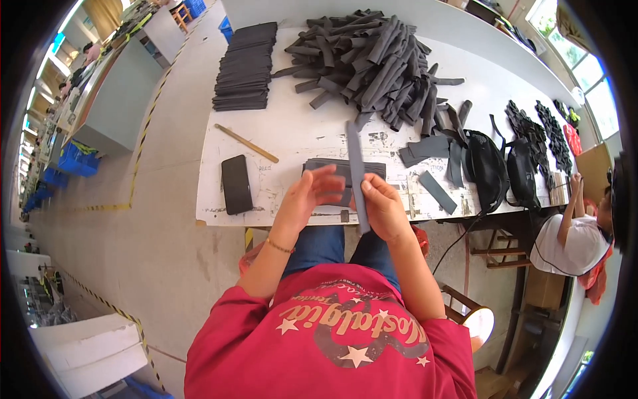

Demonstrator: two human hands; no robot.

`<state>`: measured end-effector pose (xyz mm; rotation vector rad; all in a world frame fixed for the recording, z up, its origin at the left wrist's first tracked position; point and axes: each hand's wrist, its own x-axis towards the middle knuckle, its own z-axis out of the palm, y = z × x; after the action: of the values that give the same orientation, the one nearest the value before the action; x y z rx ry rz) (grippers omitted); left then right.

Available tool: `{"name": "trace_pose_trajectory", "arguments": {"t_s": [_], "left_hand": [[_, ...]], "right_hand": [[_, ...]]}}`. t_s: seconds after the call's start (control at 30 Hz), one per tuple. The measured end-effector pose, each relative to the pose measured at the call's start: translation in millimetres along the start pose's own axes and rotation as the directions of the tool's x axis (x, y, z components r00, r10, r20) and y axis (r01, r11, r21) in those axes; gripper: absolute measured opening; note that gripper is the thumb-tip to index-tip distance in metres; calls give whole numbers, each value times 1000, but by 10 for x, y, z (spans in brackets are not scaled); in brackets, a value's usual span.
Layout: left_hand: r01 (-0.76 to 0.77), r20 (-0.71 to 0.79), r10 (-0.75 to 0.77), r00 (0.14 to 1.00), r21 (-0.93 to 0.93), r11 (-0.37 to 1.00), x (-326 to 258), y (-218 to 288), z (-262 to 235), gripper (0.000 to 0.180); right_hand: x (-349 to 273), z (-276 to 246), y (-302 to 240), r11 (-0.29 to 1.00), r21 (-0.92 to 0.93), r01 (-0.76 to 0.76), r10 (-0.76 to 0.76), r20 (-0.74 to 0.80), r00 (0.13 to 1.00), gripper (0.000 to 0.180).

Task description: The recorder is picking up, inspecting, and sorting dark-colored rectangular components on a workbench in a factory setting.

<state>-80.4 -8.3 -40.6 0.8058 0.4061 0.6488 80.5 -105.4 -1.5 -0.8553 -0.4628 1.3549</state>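
Observation:
My right hand [384,205] pinches a long dark-grey fabric strip [356,156] near its lower part, so the strip stands roughly lengthwise away from me. To its left, my left hand [314,191] has its fingers apart and holds nothing. Both hands hover over a short stack of dark-grey strips [372,168] near the table's front edge, partly hidden by them. A large loose heap of similar strips [372,56] fills the far middle of the table. Neatly layered strips [244,66] stand at the far left.
On the white table [292,133] lie a black phone [237,184] and a thin wooden stick [246,143] at left. Flat grey pieces [437,193] and black bags [487,169] are at right. Another person [565,243] sits at the far right, beyond a stool [475,322].

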Motion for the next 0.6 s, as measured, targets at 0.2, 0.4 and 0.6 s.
{"name": "trace_pose_trajectory", "arguments": {"t_s": [0.2,0.4,0.6], "left_hand": [[61,43,-49,998,-378,924,251,-23,164,26],[-160,-141,131,981,-215,963,292,50,344,21],[-130,-126,100,987,-262,956,356,129,477,22]], "right_hand": [[-88,-33,147,972,-24,-233,233,215,949,27],[-111,-42,22,773,-631,70,-165,-93,982,26],[-61,-50,180,704,-699,129,-268,-94,959,20]]}}
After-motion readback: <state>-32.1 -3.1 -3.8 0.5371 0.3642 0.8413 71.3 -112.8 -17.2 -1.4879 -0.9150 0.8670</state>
